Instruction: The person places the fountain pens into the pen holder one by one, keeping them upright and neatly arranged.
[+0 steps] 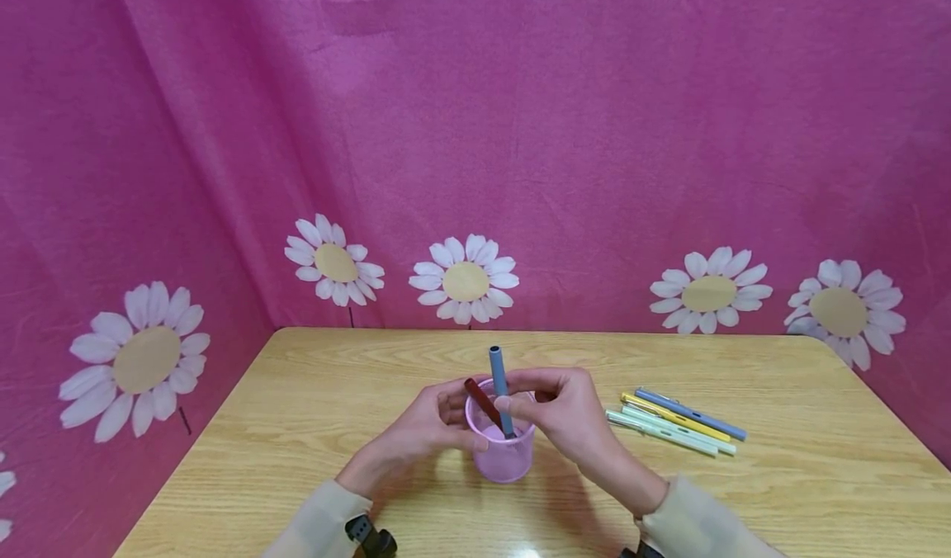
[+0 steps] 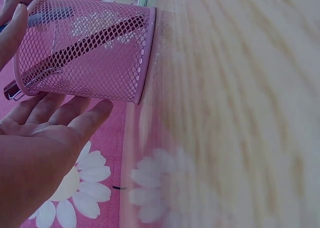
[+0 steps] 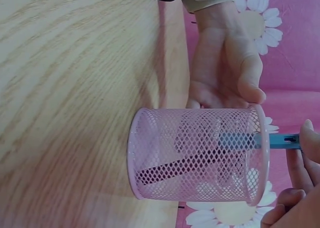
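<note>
A pink mesh pen cup (image 1: 505, 463) stands upright on the wooden table. My left hand (image 1: 427, 422) holds it from the left, thumb at the near rim and fingers behind its side. Inside leans a dark red pen (image 1: 479, 399), its end above the rim; the left wrist view shows the pen (image 2: 95, 41) slanting through the mesh. From the right, my right hand (image 1: 572, 409) pinches a blue-grey pen (image 1: 497, 368) between thumb and fingers. That pen (image 3: 280, 141) is partly inside the cup, its lower end above the cup's floor in the right wrist view.
On the table to the right lie several pens side by side: a blue pen (image 1: 694, 413), a yellow pen (image 1: 672, 410) and light green pens (image 1: 661, 432). A pink curtain (image 1: 520, 129) with white daisies hangs behind the table (image 1: 297, 426) and along its left side.
</note>
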`<act>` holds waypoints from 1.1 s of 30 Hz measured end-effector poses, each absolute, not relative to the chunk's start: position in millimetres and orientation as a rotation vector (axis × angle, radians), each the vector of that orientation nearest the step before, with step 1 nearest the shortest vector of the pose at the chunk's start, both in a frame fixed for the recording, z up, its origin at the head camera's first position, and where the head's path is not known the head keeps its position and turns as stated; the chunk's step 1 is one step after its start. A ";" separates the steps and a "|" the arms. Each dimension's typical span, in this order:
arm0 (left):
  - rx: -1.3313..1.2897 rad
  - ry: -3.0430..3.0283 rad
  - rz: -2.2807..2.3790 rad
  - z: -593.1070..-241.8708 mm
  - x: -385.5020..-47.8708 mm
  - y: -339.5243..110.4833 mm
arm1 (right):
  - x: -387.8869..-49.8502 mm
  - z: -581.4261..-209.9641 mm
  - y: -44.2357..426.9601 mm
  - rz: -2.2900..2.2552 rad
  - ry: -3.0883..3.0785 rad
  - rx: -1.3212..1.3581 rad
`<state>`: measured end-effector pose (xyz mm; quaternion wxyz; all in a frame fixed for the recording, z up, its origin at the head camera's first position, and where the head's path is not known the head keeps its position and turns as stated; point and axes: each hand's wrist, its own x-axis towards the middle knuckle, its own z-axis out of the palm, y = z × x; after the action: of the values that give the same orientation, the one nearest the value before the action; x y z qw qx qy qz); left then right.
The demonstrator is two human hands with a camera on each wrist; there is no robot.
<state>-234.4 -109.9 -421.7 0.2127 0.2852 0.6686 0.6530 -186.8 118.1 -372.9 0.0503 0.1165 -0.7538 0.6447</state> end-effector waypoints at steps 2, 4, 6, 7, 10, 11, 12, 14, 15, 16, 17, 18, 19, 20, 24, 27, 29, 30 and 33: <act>0.794 1.860 1.813 -422.2 -234.4 -109.7 | -186.4 -375.0 118.5 1.957 -2.295 0.363; 0.794 1.864 1.813 -422.7 -234.5 -109.5 | -185.9 -376.9 118.9 1.954 -2.299 0.359; 0.798 1.863 1.815 -423.0 -234.6 -109.4 | -185.4 -378.6 119.1 1.953 -2.299 0.360; 0.800 1.860 1.817 -423.2 -234.7 -109.3 | -185.0 -379.1 119.1 1.951 -2.300 0.357; 0.803 1.857 1.823 -422.9 -234.6 -109.3 | -184.3 -380.1 119.0 1.954 -2.297 0.353; 0.804 1.853 1.824 -422.7 -234.5 -109.4 | -183.9 -380.4 119.1 1.955 -2.295 0.357; 0.803 1.852 1.824 -422.5 -234.4 -109.4 | -183.7 -380.8 119.3 1.956 -2.296 0.359; 0.800 1.851 1.822 -422.0 -234.2 -109.6 | -183.0 -381.4 119.5 1.959 -2.300 0.363; 0.799 1.849 1.820 -421.8 -234.1 -109.7 | -182.8 -381.9 119.6 1.960 -2.303 0.362; 0.798 1.849 1.818 -421.7 -234.0 -109.8 | -182.5 -382.1 119.6 1.960 -2.307 0.361; 0.799 1.849 1.817 -421.7 -234.1 -109.7 | -182.4 -382.5 119.5 1.961 -2.309 0.357; 0.801 1.849 1.816 -421.7 -234.0 -109.8 | -182.4 -382.8 119.4 1.962 -2.311 0.350; 0.803 1.850 1.815 -421.7 -234.0 -109.8 | -182.4 -383.3 119.3 1.962 -2.313 0.346; 0.804 1.853 1.813 -421.6 -233.9 -109.9 | -182.6 -383.8 119.3 1.962 -2.314 0.342; 0.827 1.850 1.814 -421.3 -233.8 -110.4 | -183.0 -385.3 119.4 1.953 -2.312 0.340; 0.831 1.851 1.817 -421.0 -233.7 -110.3 | -182.9 -386.0 120.1 1.937 -2.317 0.357; 0.834 1.854 1.819 -420.8 -233.6 -110.0 | -182.5 -386.6 120.8 1.916 -2.331 0.367; 0.831 1.855 1.819 -420.8 -233.6 -109.9 | -182.3 -387.0 121.2 1.905 -2.338 0.371; 0.833 1.857 1.817 -420.9 -233.8 -109.8 | -181.4 -388.4 122.0 1.880 -2.353 0.369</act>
<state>-233.8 -109.8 -420.9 0.2049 0.2989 0.6661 0.6519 -181.4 122.0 -388.4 0.0537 0.1214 -0.7743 0.6187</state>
